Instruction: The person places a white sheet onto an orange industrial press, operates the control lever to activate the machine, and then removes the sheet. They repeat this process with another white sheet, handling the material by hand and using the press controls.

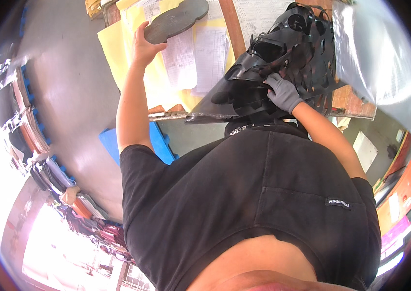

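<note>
Head view: the left hand's [145, 51] thumb and spread fingers grip one end of a dark sole-shaped piece [178, 22] over papers [210, 57]. The gloved right hand [284, 93] rests on black cut-out sheeting [244, 92]; I cannot tell whether its fingers pinch it.

The head camera (wide fisheye) looks down, close.

The large black plastic sheet riddled with cut-outs [319, 68] lies folded on a brown wooden table [351, 103]. Against its near side sits the grey-gloved right hand [284, 94], grip unclear. Left of the sheet, the bare left hand [144, 51] grasps a dark grey, sole-shaped plate [176, 22] above yellow paper sheets [110, 53]. Right of the sheet hangs clear, glossy plastic film [380, 53].
</note>
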`<state>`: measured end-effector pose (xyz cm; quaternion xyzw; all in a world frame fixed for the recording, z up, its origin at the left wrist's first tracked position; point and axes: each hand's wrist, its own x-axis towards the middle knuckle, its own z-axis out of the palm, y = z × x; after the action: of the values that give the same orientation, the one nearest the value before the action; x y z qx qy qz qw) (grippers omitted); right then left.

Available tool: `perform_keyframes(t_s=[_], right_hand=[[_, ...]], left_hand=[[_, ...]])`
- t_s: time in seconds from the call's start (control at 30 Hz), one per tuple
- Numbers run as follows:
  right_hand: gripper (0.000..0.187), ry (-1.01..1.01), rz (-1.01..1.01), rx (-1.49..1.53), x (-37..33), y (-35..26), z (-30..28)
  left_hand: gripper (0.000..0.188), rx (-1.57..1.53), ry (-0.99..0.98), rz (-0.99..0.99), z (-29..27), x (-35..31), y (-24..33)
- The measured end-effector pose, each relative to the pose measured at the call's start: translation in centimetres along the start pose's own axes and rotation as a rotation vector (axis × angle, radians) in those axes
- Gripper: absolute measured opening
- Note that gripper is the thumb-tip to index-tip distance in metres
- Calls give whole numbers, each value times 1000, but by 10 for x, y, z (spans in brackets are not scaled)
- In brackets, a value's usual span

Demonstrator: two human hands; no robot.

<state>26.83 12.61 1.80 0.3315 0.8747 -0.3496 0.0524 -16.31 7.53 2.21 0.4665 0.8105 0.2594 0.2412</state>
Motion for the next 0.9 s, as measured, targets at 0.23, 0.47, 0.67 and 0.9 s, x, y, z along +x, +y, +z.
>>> perform_keyframes(t_s=[0.23, 0.47, 0.67, 0.9], right_hand=[[29, -33, 9, -16, 3, -2, 0], [31, -38, -2, -37, 5, -5, -3], [31, -79, 45, -47, 4, -7, -5], [32, -65, 45, -57, 3, -10, -4]], left_hand=[[84, 215, 31, 4, 19, -13, -16], [60, 163, 263, 31, 27, -59, -16], [38, 74, 319, 8, 57, -135, -4], [33, 94, 239, -30, 68, -167, 8]])
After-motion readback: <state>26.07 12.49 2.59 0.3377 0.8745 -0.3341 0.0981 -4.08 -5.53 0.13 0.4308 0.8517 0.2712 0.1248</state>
